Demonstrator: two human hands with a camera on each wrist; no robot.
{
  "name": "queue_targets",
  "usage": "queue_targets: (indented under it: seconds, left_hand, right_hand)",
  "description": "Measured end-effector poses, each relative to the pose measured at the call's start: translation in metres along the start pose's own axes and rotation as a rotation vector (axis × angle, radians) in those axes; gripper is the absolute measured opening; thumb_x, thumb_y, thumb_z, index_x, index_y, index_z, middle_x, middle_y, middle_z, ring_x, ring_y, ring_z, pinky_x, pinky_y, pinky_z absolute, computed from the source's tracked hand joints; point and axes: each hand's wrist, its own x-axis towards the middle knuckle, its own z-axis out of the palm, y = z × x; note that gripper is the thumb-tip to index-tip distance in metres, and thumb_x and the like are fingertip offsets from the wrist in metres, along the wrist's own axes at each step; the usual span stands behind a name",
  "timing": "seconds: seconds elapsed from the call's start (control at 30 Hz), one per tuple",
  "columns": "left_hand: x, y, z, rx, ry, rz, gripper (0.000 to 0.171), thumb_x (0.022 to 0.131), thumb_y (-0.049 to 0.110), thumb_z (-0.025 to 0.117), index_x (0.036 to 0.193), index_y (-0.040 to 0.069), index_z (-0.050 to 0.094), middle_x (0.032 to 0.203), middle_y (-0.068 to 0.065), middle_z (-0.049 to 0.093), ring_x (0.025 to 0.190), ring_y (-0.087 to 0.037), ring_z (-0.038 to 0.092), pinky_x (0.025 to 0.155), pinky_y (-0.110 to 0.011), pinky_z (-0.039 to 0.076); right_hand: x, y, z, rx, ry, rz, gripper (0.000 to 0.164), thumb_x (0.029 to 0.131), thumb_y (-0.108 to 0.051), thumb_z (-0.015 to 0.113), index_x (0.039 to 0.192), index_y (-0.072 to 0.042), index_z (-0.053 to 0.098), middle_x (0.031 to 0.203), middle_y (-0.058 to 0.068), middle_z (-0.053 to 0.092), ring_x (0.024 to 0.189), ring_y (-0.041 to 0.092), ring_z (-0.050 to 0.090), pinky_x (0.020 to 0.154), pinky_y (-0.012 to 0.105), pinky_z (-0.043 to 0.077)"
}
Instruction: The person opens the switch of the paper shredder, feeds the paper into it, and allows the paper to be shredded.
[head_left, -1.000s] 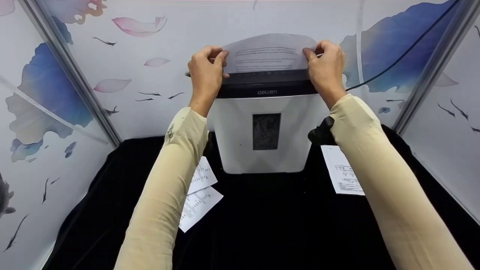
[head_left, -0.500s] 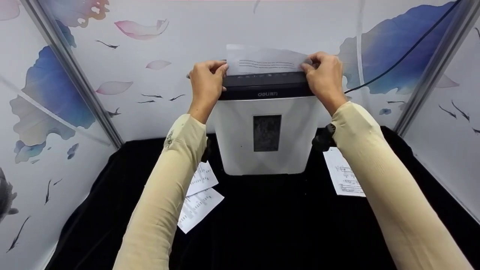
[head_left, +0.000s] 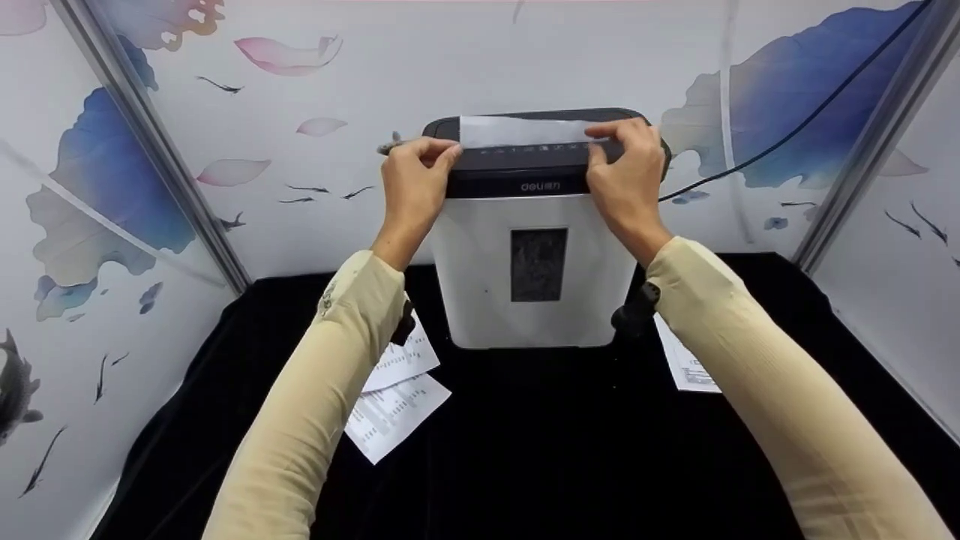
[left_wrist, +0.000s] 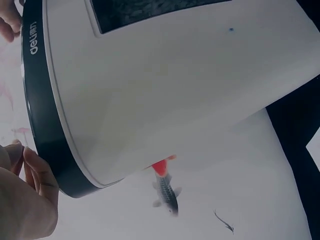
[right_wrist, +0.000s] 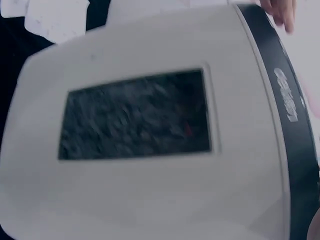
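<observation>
A white sheet of paper (head_left: pixel 517 131) shows as a low strip standing in the top slot of a paper shredder (head_left: pixel 480 262), which has a white body, a black top and a dark window. At the sheet's left edge, my left hand (head_left: pixel 412 180) pinches with thumb and index finger, low by the slot. My right hand (head_left: pixel 630 172) is over the right end of the sheet, its index finger stretched across the paper and its thumb apart from it. In the left wrist view, the left fingertips (left_wrist: pixel 30 155) meet beside the black top. The right wrist view barely shows the right hand.
Printed sheets (head_left: pixel 401 412) lie on the black cloth (head_left: pixel 525 450) left of the shredder. Another printed sheet (head_left: pixel 682 360) lies to the right, partly under the right sleeve. A black cable (head_left: pixel 787 135) runs up to the right. Patterned panels (head_left: pixel 337 75) stand behind and at both sides.
The sheet has sunk into the slot until a short strip shows and its text is out of sight. Both hands moved down with it; the right hand also shifted left and its fingers spread apart.
</observation>
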Motion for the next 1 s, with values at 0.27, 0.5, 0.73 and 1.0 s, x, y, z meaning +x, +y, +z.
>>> queue_targets:
  seconds: [0.27,0.5,0.73,1.0]
  left_hand:
    - [-0.012,-0.009,-0.006,-0.053,0.0,-0.008,0.019,0.094,0.023,0.073,0.103,0.007,0.078,0.097,-0.008,0.077,0.081,-0.01,0.062,0.07,-0.017,0.046]
    - [-0.023,-0.017,-0.011,-0.104,0.014,-0.007,0.022,0.093,0.027,0.074,0.101,0.007,0.077,0.089,-0.006,0.073,0.072,-0.005,0.057,0.067,-0.017,0.044]
    - [-0.043,-0.025,-0.016,-0.122,-0.009,-0.003,0.027,0.092,0.027,0.074,0.111,0.007,0.071,0.093,-0.008,0.073,0.083,-0.014,0.065,0.076,-0.022,0.052]
    - [-0.075,-0.041,-0.03,-0.09,-0.084,-0.03,0.03,0.093,0.028,0.074,0.114,0.007,0.07,0.1,-0.008,0.074,0.089,-0.018,0.067,0.071,-0.024,0.056]
  right_hand:
    - [-0.015,-0.001,0.002,0.114,0.095,-0.054,0.021,0.088,0.006,0.056,0.094,0.0,0.074,0.095,0.015,0.071,0.095,0.025,0.058,0.097,0.027,0.042]
    - [-0.036,-0.006,0.008,0.18,0.085,-0.033,0.018,0.087,0.007,0.057,0.091,0.001,0.073,0.087,0.014,0.068,0.08,0.01,0.052,0.098,0.026,0.042]
    - [-0.068,-0.011,0.016,0.264,0.019,0.088,0.015,0.089,0.006,0.059,0.094,0.002,0.072,0.093,0.014,0.07,0.082,0.009,0.058,0.099,0.025,0.045]
    - [-0.112,-0.019,0.025,0.419,-0.158,0.301,0.02,0.09,0.005,0.06,0.107,0.003,0.07,0.105,0.018,0.072,0.091,0.017,0.064,0.081,0.018,0.051]
